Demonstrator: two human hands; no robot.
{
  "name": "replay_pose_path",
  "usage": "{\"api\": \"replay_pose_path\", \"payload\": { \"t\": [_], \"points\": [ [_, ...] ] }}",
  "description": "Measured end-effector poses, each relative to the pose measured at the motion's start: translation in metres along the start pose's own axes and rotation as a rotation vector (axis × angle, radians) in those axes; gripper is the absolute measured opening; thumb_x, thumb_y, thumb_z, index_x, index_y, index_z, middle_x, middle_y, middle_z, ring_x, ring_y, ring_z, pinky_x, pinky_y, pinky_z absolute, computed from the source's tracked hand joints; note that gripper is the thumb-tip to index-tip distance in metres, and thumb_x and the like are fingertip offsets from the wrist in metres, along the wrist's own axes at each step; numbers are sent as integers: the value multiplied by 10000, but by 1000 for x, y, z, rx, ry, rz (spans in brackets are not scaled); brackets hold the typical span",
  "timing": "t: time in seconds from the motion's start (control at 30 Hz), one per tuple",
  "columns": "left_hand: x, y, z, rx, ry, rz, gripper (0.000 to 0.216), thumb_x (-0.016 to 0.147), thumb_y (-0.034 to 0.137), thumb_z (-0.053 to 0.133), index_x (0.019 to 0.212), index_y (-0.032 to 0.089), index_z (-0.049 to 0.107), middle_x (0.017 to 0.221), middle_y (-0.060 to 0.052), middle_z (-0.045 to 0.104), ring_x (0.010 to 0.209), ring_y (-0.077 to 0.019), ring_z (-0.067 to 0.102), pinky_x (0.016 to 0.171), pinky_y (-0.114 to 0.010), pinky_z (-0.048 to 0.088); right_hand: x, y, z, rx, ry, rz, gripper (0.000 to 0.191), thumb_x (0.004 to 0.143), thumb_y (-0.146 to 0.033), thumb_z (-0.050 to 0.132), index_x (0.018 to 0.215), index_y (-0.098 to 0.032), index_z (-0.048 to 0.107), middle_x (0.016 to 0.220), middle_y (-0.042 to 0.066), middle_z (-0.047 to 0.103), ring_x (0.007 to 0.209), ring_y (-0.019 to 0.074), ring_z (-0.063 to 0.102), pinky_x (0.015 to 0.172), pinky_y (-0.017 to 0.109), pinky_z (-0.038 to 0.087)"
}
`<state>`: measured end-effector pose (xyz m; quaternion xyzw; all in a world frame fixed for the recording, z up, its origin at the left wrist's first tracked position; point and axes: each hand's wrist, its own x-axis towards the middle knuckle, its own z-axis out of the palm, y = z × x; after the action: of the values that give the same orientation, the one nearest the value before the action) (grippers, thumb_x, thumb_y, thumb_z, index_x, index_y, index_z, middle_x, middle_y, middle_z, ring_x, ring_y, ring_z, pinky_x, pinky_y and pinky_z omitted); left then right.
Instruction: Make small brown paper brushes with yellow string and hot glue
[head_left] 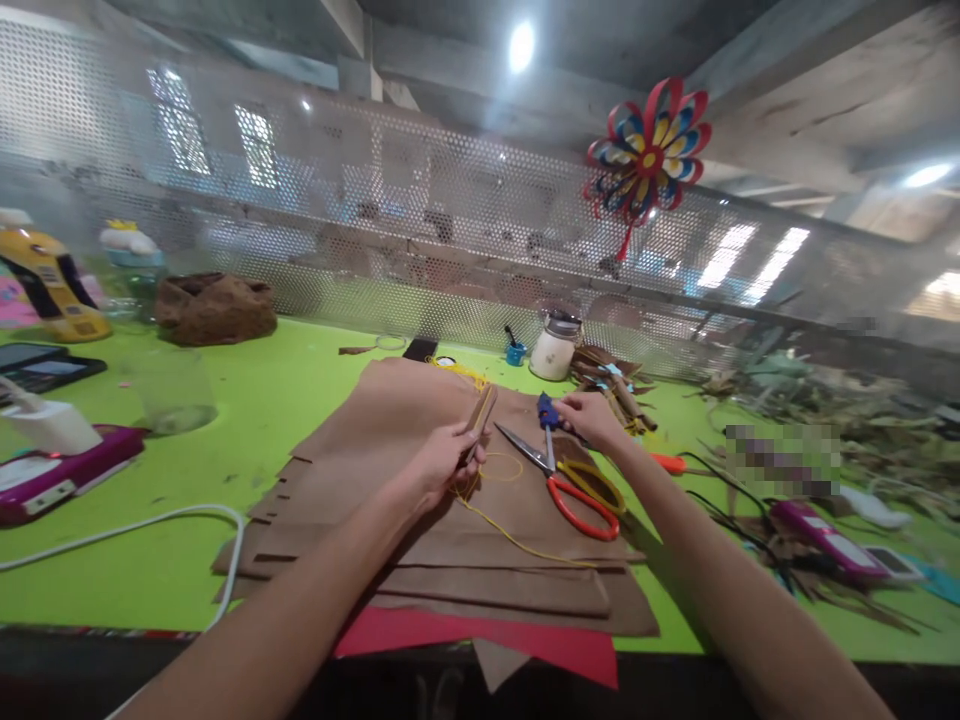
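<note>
My left hand (454,455) is closed around a narrow folded brown strip (481,412), which points up and away from me. Yellow thread (517,540) trails from below this hand across the stacked brown sheets (375,450). Over the right side of the sheets, my right hand (589,418) has its fingers pinched at a small blue-handled tool (548,410) with a pale shaft; its exact kind is unclear. Scissors (581,505) with red and yellow handles lie partly open just below that tool, blades toward my left hand.
Behind the sheets stand a lidded glass jar (555,345) and a small blue pot (515,353). A white cable (150,520) and purple power strip (67,470) lie left, near a clear cup (176,395). Dried leaves (825,400) and another purple device (829,540) are right.
</note>
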<state>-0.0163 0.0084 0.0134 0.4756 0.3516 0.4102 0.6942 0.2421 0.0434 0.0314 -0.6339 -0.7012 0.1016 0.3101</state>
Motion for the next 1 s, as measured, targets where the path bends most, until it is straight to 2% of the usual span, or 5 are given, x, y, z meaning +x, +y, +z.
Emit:
{"api": "replay_pose_path", "payload": {
  "t": [0.1,0.23,0.47,0.77,1.0],
  "points": [
    [1,-2,0,29,9,-8,205,831,239,498,927,78,579,592,-2,507,394,-28,370,370,-140,206,-4,14,-1,-200,-35,-39,175,752,-195,498,740,-135,661,730,66,658,713,172,572,691,269,414],
    [1,-1,0,29,13,-20,200,838,222,472,945,85,571,569,18,466,391,-31,365,372,-145,182,-1,24,5,-415,-59,-78,315,679,-108,527,972,-78,638,1084,183,597,1046,274,476,885,341,331],
    [0,1,-1,-47,8,-38,180,844,198,447,949,94,550,569,33,426,421,-44,387,390,-155,206,11,41,18,-572,-173,-36,326,659,-123,556,976,-83,618,1002,170,604,991,271,485,817,319,344],
    [-1,0,-1,-102,3,-90,161,839,232,463,921,111,530,569,26,449,424,-57,407,395,-159,224,30,53,18,-428,-127,-31,219,596,-107,611,813,-119,638,926,122,595,916,233,521,755,281,359],
    [-4,2,1,-99,22,-91,167,836,231,463,918,110,543,559,30,441,417,-53,399,389,-150,228,33,59,-25,-98,89,38,339,673,-216,587,993,-107,594,949,123,626,872,232,561,774,341,418]
  ]
}}
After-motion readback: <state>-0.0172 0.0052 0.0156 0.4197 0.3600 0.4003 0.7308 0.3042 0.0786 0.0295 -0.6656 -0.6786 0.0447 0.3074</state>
